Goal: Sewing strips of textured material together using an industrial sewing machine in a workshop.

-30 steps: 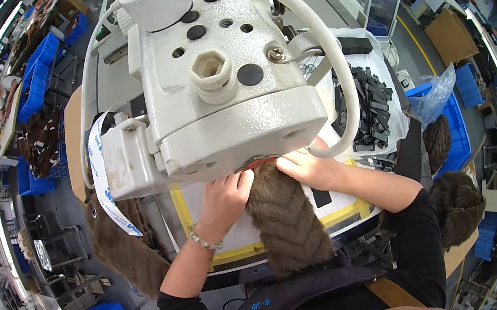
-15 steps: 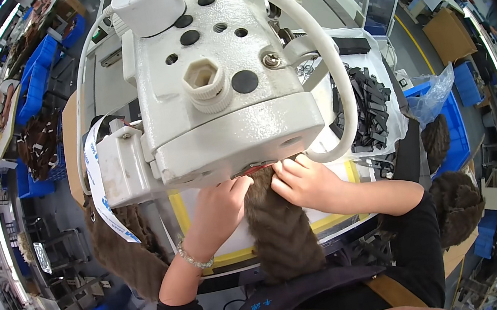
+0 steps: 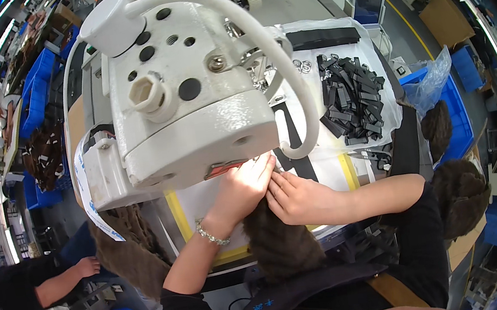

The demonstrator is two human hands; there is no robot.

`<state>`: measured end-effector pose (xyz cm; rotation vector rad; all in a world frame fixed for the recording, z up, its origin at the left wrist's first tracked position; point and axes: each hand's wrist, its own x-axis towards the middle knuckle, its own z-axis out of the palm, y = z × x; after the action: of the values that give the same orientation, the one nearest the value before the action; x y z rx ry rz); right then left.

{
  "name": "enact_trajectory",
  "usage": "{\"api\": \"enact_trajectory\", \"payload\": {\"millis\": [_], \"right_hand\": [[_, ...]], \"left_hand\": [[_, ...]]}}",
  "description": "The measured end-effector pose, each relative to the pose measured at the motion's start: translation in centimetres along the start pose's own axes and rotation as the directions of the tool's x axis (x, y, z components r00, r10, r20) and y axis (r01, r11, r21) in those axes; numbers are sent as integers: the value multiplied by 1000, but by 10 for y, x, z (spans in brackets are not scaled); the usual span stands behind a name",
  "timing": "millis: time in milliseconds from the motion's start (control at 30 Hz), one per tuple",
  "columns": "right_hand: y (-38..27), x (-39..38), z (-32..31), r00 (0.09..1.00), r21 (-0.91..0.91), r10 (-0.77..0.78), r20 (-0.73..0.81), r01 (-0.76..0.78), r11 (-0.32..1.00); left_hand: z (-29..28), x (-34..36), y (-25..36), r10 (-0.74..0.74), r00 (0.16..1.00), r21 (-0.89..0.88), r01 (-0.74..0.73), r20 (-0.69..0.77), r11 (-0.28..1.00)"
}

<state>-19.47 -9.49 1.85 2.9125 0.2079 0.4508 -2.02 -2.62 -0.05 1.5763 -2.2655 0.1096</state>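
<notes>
Brown fur strip is running from under the hands down twd the wearer's lap. R hand is gripping its far end, fingers bunched; L hand is meeting R's fingertips there, but can't tell its grip, hidden. White machine head is looming just beyond, above the yellow-taped tabletop. To R, black pcs are lying piled on a white sheet, w/ blue bin standing farther out. Far L, co-worker's hand is showing nr more brown fur.
</notes>
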Motion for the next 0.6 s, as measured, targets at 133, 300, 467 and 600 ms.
{"api": "enact_trajectory", "payload": {"millis": [133, 300, 467, 600], "right_hand": [[-2, -2, 3, 1000, 5, 5, -6, -5, 1000], [-3, -2, 4, 1000, 1, 12, -1, -12, 1000], [-4, -2, 1, 998, -6, 27, 64, -26, 1000], [-5, -2, 0, 997, -1, 27, 78, -27, 1000]], "left_hand": [[-5, -1, -1, 21, 1000, 68, -21, -10, 997], [-7, 0, -2, -35, 999, 21, 35, -30, 999], [-6, -1, -3, -20, 999, 4, 20, -46, 1000], [-6, -3, -2, -38, 999, -8, 38, -31, 999]]}}
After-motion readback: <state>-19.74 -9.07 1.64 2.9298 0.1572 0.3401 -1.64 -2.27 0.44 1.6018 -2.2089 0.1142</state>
